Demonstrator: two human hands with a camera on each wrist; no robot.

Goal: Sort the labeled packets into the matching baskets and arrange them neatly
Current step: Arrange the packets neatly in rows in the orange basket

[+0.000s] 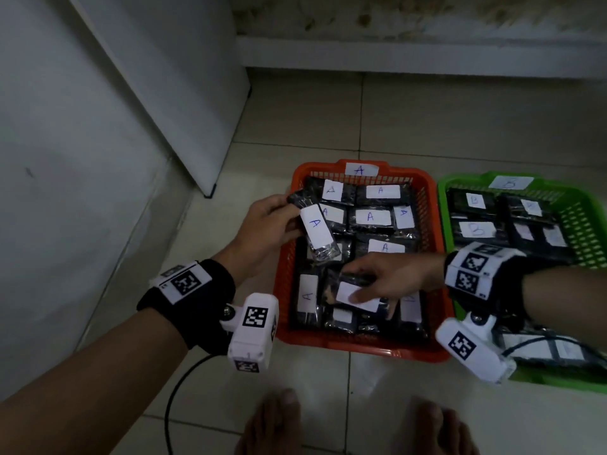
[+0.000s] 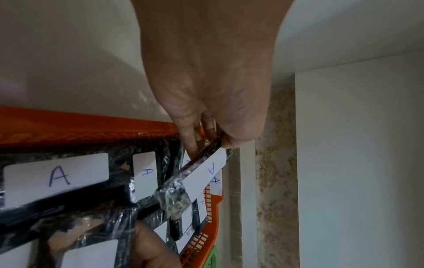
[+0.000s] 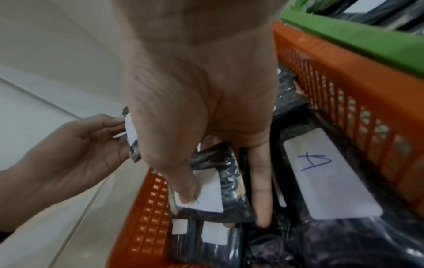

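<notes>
Bare feet (image 1: 272,421) stand on the tiled floor (image 1: 295,126) just before the orange basket (image 1: 361,346), tagged A and packed with black packets. Left hand (image 1: 262,228) pinches 1 packet (image 1: 318,232) marked A, tilted over the basket's left side. Right hand (image 1: 387,277) grips another packet (image 1: 356,295) low in the basket, thumb on its label. Best to square the lower packet flat first, then lay the held one label-up beside it. Green basket (image 1: 584,221) holds B packets.

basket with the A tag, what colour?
Orange basket, with a white tag marked A in blue on its far rim. Clearest in the head view.
</notes>
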